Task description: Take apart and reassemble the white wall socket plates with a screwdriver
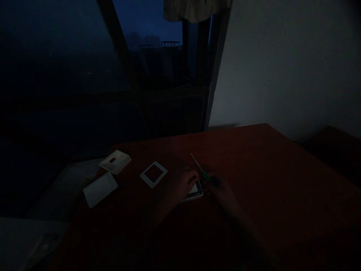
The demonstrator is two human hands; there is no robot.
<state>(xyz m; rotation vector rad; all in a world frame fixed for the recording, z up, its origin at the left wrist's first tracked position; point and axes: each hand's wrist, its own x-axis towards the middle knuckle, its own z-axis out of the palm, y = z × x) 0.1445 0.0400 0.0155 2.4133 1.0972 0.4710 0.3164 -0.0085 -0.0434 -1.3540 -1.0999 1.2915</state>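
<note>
One screwdriver point(203, 173) in right hand point(219, 188); any writing illegible.

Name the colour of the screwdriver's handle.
The screwdriver's handle is green; it shows best in the head view.

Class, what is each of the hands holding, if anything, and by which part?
The right hand holds a thin tool by its green handle. The left hand is at the white-edged box; its grip is too dark to tell.
</note>
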